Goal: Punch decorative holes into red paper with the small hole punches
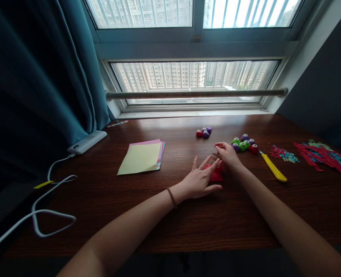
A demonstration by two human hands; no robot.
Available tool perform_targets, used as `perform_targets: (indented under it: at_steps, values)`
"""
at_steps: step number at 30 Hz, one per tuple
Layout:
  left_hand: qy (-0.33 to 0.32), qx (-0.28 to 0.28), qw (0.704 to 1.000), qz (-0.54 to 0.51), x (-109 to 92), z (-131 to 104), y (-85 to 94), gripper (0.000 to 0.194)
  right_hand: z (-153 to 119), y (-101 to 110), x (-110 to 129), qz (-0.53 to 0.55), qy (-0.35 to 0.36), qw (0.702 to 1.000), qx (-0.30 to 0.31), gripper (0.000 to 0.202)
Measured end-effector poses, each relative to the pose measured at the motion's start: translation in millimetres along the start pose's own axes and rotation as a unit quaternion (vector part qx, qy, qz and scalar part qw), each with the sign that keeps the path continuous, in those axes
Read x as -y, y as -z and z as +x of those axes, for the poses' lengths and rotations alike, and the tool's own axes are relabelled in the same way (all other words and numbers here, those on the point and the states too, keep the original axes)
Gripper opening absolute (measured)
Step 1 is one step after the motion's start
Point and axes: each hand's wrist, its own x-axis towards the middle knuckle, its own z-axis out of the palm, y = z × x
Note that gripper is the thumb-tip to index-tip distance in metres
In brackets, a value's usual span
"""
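Note:
My left hand (201, 180) lies with its fingers spread over a red sheet of paper (216, 176) on the dark wooden table, hiding part of it. Just beyond the sheet's upper right edge is my right hand (227, 154), its fingers bent and close together; whether anything small is between them is too small to tell. Several green, purple and red beads with eyes (243, 143) are grouped to the right of my right hand. A smaller group of purple and red beads (205, 132) sits farther back. A yellow-handled knife (274, 167) rests right of my right hand.
A stack of coloured paper (140, 157) lies left of my hands. Small cut pieces (284, 154) and red, blue and green paper strips (325, 156) lie at the right. At the left are a white power strip (87, 142) and cable (53, 211). A window is behind the table.

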Motion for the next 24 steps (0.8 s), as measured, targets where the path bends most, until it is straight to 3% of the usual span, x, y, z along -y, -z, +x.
perform_targets:
  at_steps: [4,10,16,24]
  values:
    - [-0.002,0.007,1.0,-0.013,3,0,-0.9,0.077,-20,29,-24,0.172,0.064,0.975,0.128,0.028]
    - [0.006,0.013,1.0,-0.011,3,0,-0.2,0.077,-34,50,-23,0.139,0.097,0.942,0.289,0.05]
    - [0.045,-0.011,0.999,0.017,3,0,-5.6,0.073,-33,45,-18,0.034,0.161,0.949,0.269,0.033]
    - [0.051,0.015,0.998,0.041,5,0,-7.7,0.072,-28,53,-23,0.028,0.165,0.949,0.268,0.031]
